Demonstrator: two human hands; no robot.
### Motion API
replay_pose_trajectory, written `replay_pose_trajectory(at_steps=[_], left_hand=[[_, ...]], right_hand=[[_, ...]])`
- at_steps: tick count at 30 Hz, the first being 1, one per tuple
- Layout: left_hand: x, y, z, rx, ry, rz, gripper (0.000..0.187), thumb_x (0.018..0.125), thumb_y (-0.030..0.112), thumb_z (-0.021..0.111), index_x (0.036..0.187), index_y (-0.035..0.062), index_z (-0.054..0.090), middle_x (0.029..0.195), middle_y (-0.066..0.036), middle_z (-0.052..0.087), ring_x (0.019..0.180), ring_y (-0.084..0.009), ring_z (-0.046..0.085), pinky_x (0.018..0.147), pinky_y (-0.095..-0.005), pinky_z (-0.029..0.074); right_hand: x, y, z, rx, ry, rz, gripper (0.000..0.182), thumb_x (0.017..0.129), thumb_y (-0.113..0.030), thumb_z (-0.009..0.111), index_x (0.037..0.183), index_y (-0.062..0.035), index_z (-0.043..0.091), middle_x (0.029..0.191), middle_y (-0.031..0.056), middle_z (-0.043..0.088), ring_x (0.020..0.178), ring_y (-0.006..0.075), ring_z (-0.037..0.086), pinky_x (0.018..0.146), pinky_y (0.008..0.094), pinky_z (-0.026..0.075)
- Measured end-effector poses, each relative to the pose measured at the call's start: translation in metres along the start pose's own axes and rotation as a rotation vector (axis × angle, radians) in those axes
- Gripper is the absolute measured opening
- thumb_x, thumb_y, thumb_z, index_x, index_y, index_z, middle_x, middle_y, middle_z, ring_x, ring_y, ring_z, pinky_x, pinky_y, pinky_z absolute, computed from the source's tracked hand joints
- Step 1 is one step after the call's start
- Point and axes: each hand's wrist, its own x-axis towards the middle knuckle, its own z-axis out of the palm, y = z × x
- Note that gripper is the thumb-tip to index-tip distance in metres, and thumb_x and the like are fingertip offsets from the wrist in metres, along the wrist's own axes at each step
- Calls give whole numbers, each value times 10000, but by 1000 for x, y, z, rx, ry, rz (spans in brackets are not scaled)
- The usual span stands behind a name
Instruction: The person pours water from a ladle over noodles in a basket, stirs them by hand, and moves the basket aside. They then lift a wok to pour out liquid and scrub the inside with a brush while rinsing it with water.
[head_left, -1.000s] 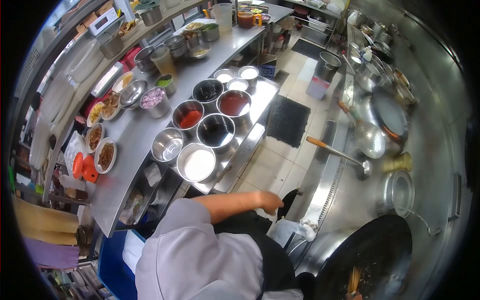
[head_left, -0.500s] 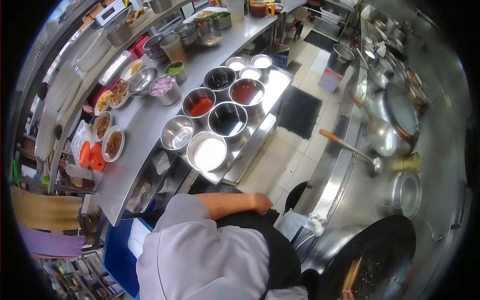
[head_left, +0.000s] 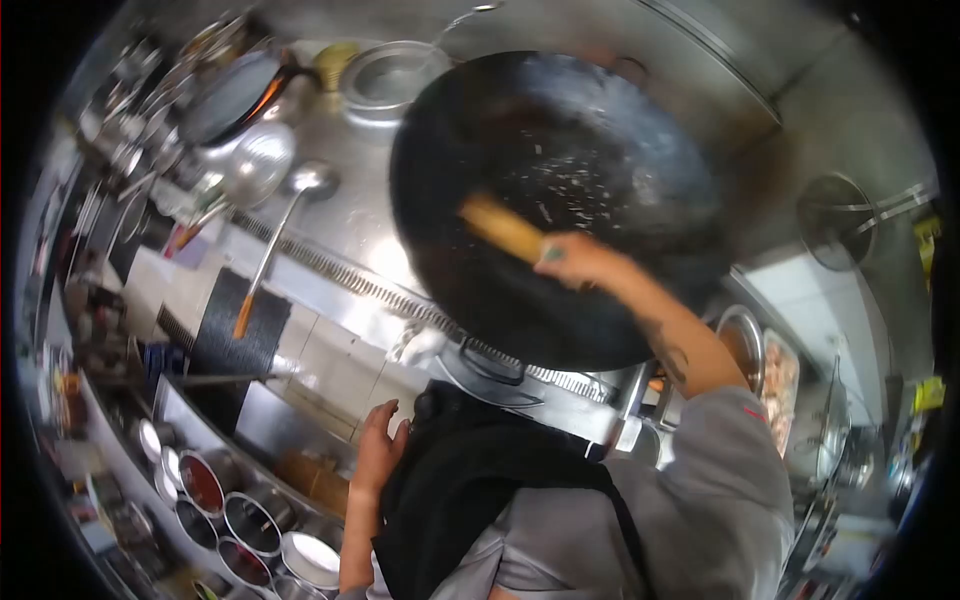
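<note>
Wok point(head_left: 600, 150), big, black and flecked with pale bits, sits on the steel range dead ahead; right hand point(head_left: 580, 262) reaches over its near side, fingers closed around a bamboo brush point(head_left: 503, 228) whose bristle end rests inside the pan. Left hand point(head_left: 378, 448) hangs free beside the black apron point(head_left: 470, 480), fingers loosely spread, holding nothing. Ladle point(head_left: 275, 240) with an orange-tipped handle lies on the range to the left; sauce bowls point(head_left: 245, 520) line the counter at lower left.
</note>
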Motion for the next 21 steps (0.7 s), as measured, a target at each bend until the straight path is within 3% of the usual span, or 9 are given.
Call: replay_pose_trajectory(at_steps=[4,6,7,8,12,15,16,18,21], left_hand=[[40,59,-12,-87,88,215,384,876,74,709,1223,-38,589,1199,-227,606,1109,-396,597,951,-427,486],[55,100,-20,-52,118,368,389,863,83,718,1216,-27,595,1206,-209,601,1116,-385,592,964,-443,478],[60,119,-22,-33,138,438,391,857,87,723,1212,-22,599,1209,-200,598,1119,-379,590,970,-450,474],[66,138,-23,-18,96,534,401,850,105,733,1210,-13,603,1206,-194,599,1123,-376,589,978,-465,467],[87,184,-2,73,-101,763,438,824,172,765,1201,9,614,1195,-174,601,1134,-364,586,1013,-514,434],[92,179,22,149,-186,818,386,817,197,772,1137,22,648,1083,-128,630,1017,-327,605,929,-470,456],[90,177,26,191,-187,812,360,819,193,769,1117,25,658,1050,-115,635,979,-315,605,896,-455,461],[93,175,31,225,-159,816,314,816,186,770,1073,33,675,981,-92,637,906,-296,601,833,-433,458],[97,171,29,179,-118,829,256,804,176,779,1004,46,686,891,-74,627,825,-284,589,772,-417,443]], right_hand=[[-92,44,-29,-47,-68,155,356,885,-434,739,1091,-149,688,737,37,640,579,140,585,522,327,516],[-104,120,-101,-267,247,435,488,815,-516,764,1028,-78,732,981,131,732,873,282,706,808,407,577],[-107,143,-130,-656,615,547,451,874,-459,706,1030,-35,711,1013,188,728,940,355,707,838,454,563],[-108,181,-159,-590,1030,452,433,914,-417,655,1048,-6,684,1012,231,718,995,398,689,850,491,544],[-46,178,-206,8,1239,403,389,919,-423,672,1053,-57,673,836,64,705,744,226,684,590,437,563],[47,135,-140,-63,968,212,286,853,-330,723,1033,-109,699,776,76,693,708,237,665,576,410,516],[53,92,-115,184,580,255,299,846,-347,740,1019,-107,694,742,54,675,696,216,654,559,391,501],[94,68,-56,119,242,-128,373,829,-452,762,1033,-151,678,813,28,668,724,203,654,562,421,559],[0,-45,17,123,-2,-176,322,904,-401,704,1066,-127,652,775,40,652,732,175,661,530,387,561]])
